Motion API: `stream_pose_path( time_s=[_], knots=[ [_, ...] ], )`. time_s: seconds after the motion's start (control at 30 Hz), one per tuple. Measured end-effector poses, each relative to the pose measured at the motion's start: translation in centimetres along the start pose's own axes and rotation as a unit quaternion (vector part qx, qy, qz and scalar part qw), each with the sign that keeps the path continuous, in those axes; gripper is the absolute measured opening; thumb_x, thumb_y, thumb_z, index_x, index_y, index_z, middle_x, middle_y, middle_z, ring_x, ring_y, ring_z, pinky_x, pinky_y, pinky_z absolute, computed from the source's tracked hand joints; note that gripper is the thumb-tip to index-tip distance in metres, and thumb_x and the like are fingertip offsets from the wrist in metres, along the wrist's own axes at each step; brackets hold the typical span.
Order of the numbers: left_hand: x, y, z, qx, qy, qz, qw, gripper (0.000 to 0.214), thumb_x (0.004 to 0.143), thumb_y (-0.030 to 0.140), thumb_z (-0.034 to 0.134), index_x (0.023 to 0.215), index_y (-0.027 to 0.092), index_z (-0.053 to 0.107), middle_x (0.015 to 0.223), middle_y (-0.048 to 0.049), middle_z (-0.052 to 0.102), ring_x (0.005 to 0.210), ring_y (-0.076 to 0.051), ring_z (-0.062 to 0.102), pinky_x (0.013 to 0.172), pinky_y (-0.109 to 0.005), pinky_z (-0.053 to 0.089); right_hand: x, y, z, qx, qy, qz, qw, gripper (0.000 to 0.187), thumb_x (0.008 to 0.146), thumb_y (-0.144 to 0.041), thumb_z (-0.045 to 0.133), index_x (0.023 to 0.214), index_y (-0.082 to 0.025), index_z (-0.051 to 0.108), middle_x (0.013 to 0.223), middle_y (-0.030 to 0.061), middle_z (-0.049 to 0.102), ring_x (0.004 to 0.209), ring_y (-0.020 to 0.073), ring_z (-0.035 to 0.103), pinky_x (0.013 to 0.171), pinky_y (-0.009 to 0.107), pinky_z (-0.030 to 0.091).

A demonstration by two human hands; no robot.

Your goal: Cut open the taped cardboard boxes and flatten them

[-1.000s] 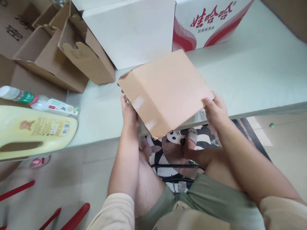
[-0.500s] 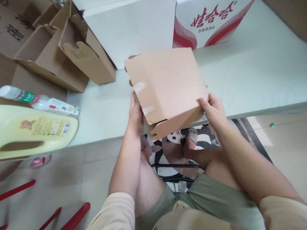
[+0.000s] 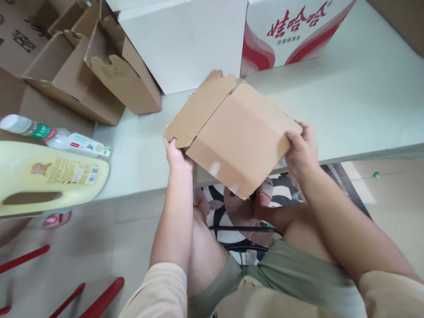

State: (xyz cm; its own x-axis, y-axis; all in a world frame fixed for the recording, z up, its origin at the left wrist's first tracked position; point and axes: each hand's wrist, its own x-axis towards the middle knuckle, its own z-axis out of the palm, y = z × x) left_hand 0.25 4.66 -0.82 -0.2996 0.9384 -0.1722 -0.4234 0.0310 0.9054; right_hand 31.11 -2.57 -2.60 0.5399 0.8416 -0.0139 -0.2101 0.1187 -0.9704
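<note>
Between my two hands is a brown cardboard box (image 3: 241,132), tilted above the front edge of the table. A notched side flap stands out at its upper left, and pale scuff marks show near its lower edge. My left hand (image 3: 179,154) grips the notched flap at its lower left end, fingers partly behind the cardboard. At the right corner my right hand (image 3: 301,148) pinches the box, thumb on top and the other fingers underneath. What lies on the box's underside is hidden.
Several open cardboard boxes (image 3: 139,95) stand at the table's left. A clear plastic bottle (image 3: 59,137) and a yellow jug (image 3: 49,176) lie in front of them. Behind are a white box (image 3: 185,44) and a red-and-white carton (image 3: 294,35). The pale table (image 3: 357,101) ends before my knees.
The box has been turned in my hands, so its notched flap now shows at the upper left. My left hand has moved left and up onto that flap; my right hand has shifted slightly right.
</note>
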Motion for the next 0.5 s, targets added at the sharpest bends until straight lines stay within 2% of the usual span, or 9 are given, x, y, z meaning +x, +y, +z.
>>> stream_pose_path(
  time_s=[0.07, 0.17, 0.27, 0.4, 0.5],
  knots=[
    [-0.2, -0.2, 0.1, -0.015, 0.016, 0.041, 0.999, 0.045, 0.078, 0.037, 0.064, 0.123, 0.036, 0.059, 0.113, -0.0022, 0.073, 0.108, -0.023, 0.070, 0.088, -0.035, 0.058, -0.4, 0.0, 0.3, 0.000, -0.045, 0.039, 0.998, 0.045, 0.068, -0.048, 0.081, 0.105, -0.030, 0.062, 0.108, -0.0005, 0.072, 0.095, 0.0220, 0.070, 0.075, 0.038, 0.061],
    [-0.7, 0.2, 0.5, -0.041, 0.010, 0.050, 0.998, 0.052, 0.076, 0.033, 0.063, 0.127, 0.036, 0.058, 0.116, -0.0030, 0.073, 0.113, -0.025, 0.069, 0.091, -0.037, 0.058, -1.1, 0.0, 0.7, -0.016, -0.112, 0.112, 0.987, 0.049, 0.070, -0.058, 0.078, 0.104, -0.027, 0.064, 0.101, 0.0031, 0.075, 0.091, 0.0258, 0.071, 0.072, 0.041, 0.062],
    [-1.4, 1.4, 0.8, -0.093, -0.009, 0.031, 0.995, 0.056, 0.074, 0.027, 0.057, 0.130, 0.033, 0.059, 0.117, -0.0045, 0.074, 0.116, -0.025, 0.069, 0.096, -0.039, 0.057, -1.2, -0.1, 0.8, -0.002, -0.091, 0.144, 0.985, 0.050, 0.064, -0.056, 0.081, 0.101, -0.026, 0.066, 0.095, 0.0024, 0.076, 0.087, 0.0262, 0.072, 0.071, 0.042, 0.063],
    [-2.3, 2.3, 1.3, -0.112, -0.094, 0.017, 0.989, 0.044, 0.082, 0.036, 0.050, 0.123, 0.031, 0.066, 0.117, -0.0065, 0.074, 0.128, -0.027, 0.063, 0.103, -0.044, 0.054, -0.9, -0.6, 0.4, 0.019, -0.057, 0.112, 0.992, 0.043, 0.067, -0.052, 0.079, 0.097, -0.025, 0.065, 0.100, 0.0045, 0.076, 0.093, 0.0289, 0.074, 0.082, 0.049, 0.064],
    [-2.3, 1.5, 1.7, -0.071, -0.098, -0.023, 0.992, 0.037, 0.084, 0.049, 0.062, 0.112, 0.028, 0.069, 0.120, -0.0085, 0.074, 0.128, -0.029, 0.064, 0.102, -0.045, 0.055, -1.1, -1.3, -0.1, 0.004, -0.068, 0.060, 0.996, 0.044, 0.069, -0.053, 0.078, 0.100, -0.025, 0.065, 0.110, 0.0051, 0.076, 0.100, 0.0291, 0.073, 0.087, 0.050, 0.064]
  ],
)
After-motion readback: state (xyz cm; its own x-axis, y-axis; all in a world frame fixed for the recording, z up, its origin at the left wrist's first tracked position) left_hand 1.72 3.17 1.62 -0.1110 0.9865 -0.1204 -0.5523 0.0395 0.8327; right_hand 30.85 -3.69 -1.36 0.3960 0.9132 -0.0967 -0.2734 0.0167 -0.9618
